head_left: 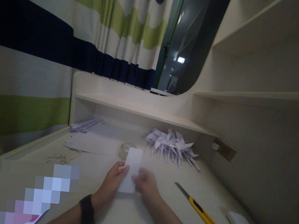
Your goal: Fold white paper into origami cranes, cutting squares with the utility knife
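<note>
Pale desk (155, 214) was observed beneath both hands. A white paper strip (131, 170) was held upright above it, pinched along its edges by the left hand (112, 186) and right hand (146, 186), fingers curled closed; a yellow utility knife (205, 216) lay near, untouched.

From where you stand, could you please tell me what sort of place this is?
Probably a desk in a bedroom or study, used for paper craft: shelves over the desk, a striped curtain beside a window, and folded paper shapes. The left hand and right hand hold a paper strip.
</note>
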